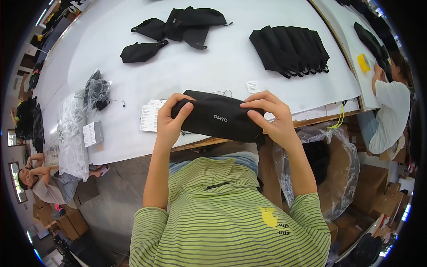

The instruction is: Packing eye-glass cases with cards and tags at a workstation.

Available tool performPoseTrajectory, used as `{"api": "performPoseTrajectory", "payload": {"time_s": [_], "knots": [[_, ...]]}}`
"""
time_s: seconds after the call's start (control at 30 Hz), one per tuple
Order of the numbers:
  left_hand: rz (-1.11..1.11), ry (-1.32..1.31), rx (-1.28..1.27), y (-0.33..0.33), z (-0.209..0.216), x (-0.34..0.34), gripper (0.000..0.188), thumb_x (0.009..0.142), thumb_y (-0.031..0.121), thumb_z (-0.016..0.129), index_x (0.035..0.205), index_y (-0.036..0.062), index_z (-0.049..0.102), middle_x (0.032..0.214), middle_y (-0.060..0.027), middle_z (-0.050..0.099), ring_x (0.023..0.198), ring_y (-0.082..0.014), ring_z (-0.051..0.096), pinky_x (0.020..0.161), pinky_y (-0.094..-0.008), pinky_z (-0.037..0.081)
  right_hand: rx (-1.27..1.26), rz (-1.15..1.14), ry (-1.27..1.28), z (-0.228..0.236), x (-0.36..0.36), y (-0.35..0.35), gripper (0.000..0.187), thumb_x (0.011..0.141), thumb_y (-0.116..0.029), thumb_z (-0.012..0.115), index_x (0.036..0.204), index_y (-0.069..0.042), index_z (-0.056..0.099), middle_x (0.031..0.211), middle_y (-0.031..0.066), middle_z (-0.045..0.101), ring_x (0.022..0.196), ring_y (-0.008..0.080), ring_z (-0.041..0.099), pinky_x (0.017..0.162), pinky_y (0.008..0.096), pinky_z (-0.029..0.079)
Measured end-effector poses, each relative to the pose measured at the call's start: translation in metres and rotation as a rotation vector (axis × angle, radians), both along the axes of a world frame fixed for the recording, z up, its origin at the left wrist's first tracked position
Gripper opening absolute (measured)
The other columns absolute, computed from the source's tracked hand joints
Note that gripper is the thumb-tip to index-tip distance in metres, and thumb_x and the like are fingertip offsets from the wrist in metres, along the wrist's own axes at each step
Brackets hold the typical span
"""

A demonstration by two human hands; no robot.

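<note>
Between my two hands I hold a black fabric pouch (pixel 209 116) with small white lettering, lengthwise above the table's front edge. My left hand (pixel 172 116) grips its left end, thumb on the near face and fingers behind. At the right end, my right hand (pixel 272 116) has its thumb and fingers closed on the fabric. White printed cards (pixel 150 116) lie on the table next to my left hand. Just beyond my right hand is a small white label (pixel 252 86).
Loose black pouches (pixel 151 41) lie at the far middle, and a row of overlapping ones (pixel 289 50) at far right. Clear plastic bags (pixel 73 133) and a card stack (pixel 93 134) are at left. A plastic-lined box (pixel 340 173) stands below right. Co-workers sit on both sides.
</note>
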State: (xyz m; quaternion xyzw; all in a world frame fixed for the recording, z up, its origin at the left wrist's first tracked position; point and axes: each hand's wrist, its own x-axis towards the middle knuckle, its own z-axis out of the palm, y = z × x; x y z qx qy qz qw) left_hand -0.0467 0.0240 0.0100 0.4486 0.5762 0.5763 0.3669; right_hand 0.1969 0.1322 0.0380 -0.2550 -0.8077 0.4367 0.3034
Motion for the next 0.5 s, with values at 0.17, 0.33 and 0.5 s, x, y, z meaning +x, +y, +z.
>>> {"api": "performPoseTrajectory", "payload": {"time_s": [0.17, 0.33, 0.5], "knots": [[0.063, 0.011, -0.015, 0.009, -0.007, 0.014, 0.015, 0.089, 0.017, 0.064, 0.093, 0.0031, 0.061, 0.083, 0.0015, 0.057, 0.080, -0.0063, 0.050, 0.073, -0.0190, 0.039, -0.093, 0.010, -0.016, -0.006, 0.017, 0.012, 0.019, 0.083, -0.012, 0.065, 0.100, -0.004, 0.068, 0.098, 0.0074, 0.064, 0.092, 0.0186, 0.061, 0.081, 0.0283, 0.047], [-0.084, -0.064, -0.060, 0.018, -0.002, 0.033, 0.029, 0.085, 0.010, 0.065, 0.112, 0.0045, 0.056, 0.096, -0.0034, 0.058, 0.094, -0.0116, 0.054, 0.083, -0.0245, 0.042, -0.162, 0.040, -0.105, -0.008, 0.025, 0.018, 0.041, 0.080, -0.011, 0.068, 0.120, -0.007, 0.059, 0.107, 0.0092, 0.065, 0.097, 0.0210, 0.061, 0.086, 0.0315, 0.047], [-0.132, 0.037, -0.158, 0.018, -0.008, 0.035, 0.059, 0.082, 0.002, 0.065, 0.136, 0.0083, 0.042, 0.123, -0.0091, 0.048, 0.102, -0.0164, 0.053, 0.083, -0.0294, 0.048, -0.254, 0.062, -0.144, -0.017, 0.047, 0.056, 0.038, 0.078, -0.009, 0.067, 0.115, -0.007, 0.062, 0.102, 0.0116, 0.067, 0.093, 0.0202, 0.063, 0.087, 0.0311, 0.047]]}}
